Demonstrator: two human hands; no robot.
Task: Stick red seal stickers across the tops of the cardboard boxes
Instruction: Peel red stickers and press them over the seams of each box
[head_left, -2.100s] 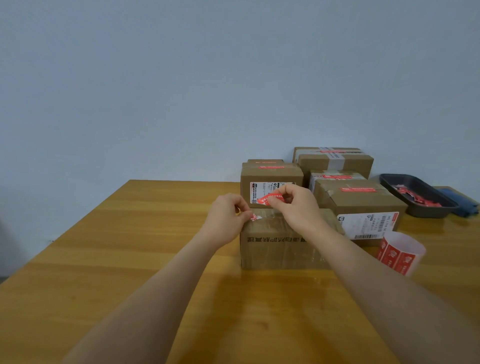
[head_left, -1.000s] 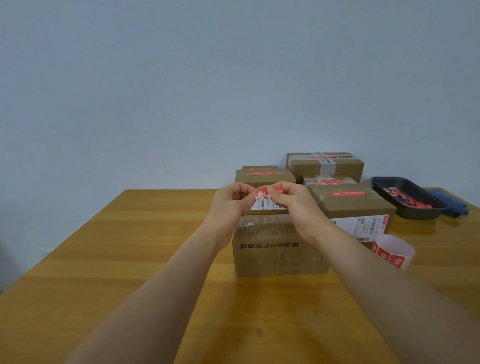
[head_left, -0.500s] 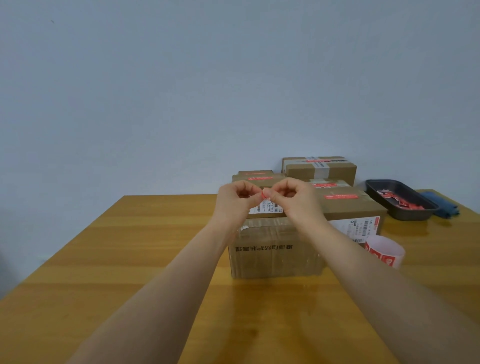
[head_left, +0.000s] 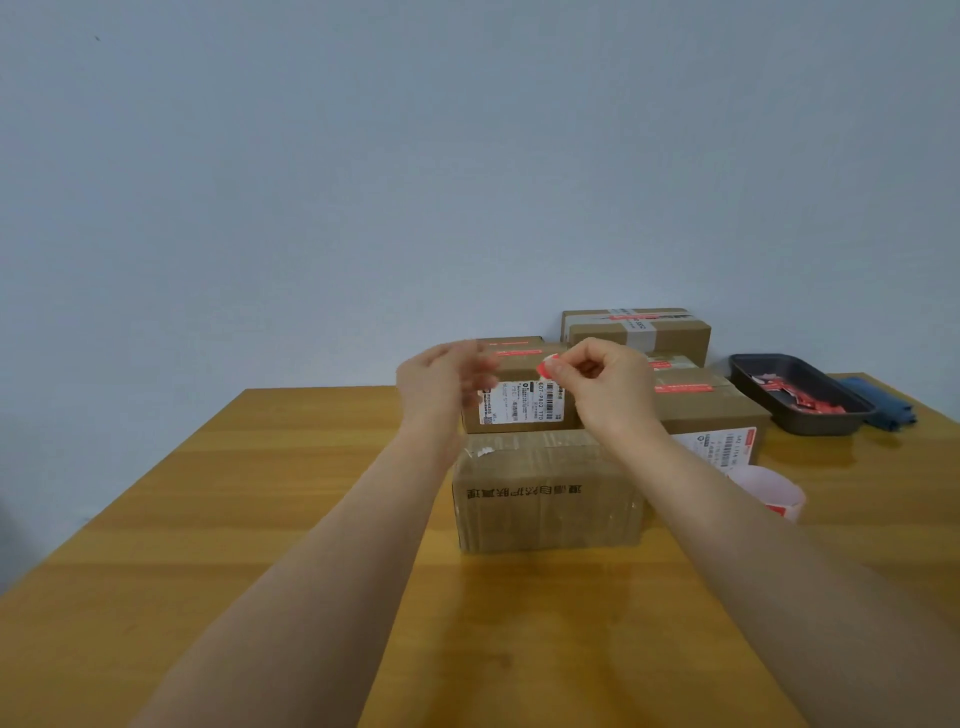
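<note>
Red sticker (head_left: 544, 367) pinched in our right hand (head_left: 605, 387) above the nearest box (head_left: 545, 493); our blurred left hand (head_left: 441, 387) hangs loosely spread.

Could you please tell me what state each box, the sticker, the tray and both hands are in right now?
nearest box: taped, no red seal visible
boxes behind: red-sealed on top
red sticker: pinched, in the air
right hand: pinching the sticker
left hand: blurred, holding nothing visible
black tray: holds red scraps
</note>
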